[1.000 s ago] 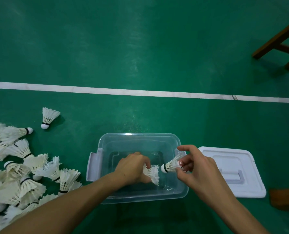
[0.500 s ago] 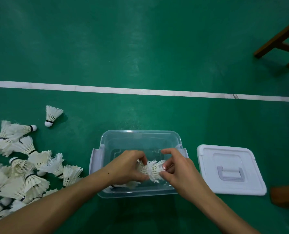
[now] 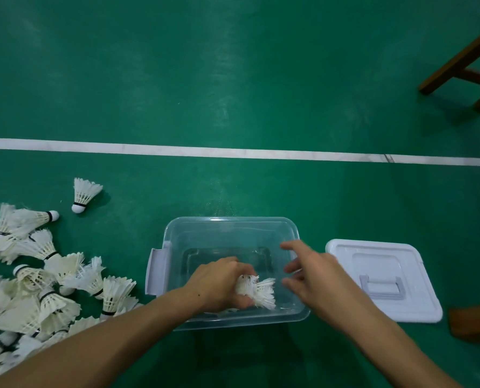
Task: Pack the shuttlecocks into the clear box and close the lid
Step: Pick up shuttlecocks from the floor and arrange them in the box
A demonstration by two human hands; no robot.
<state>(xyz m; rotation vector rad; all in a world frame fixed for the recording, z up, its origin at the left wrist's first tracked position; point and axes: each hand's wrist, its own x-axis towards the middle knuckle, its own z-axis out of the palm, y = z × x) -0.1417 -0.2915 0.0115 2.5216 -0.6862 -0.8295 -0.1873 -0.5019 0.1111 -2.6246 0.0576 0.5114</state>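
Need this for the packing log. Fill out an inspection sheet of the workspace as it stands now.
Surface: green court floor with a white line.
Job's things: clear box open on the floor; white lid lying off, right of it; pile of shuttlecocks on the floor to its left.
Clutter: one lone shuttlecock apart from the pile.
Hands: left hand grips stacked shuttlecocks inside the box; right hand open, fingers spread, holding nothing.
Cables: nothing seen.
Surroundings: wooden furniture legs at upper right.
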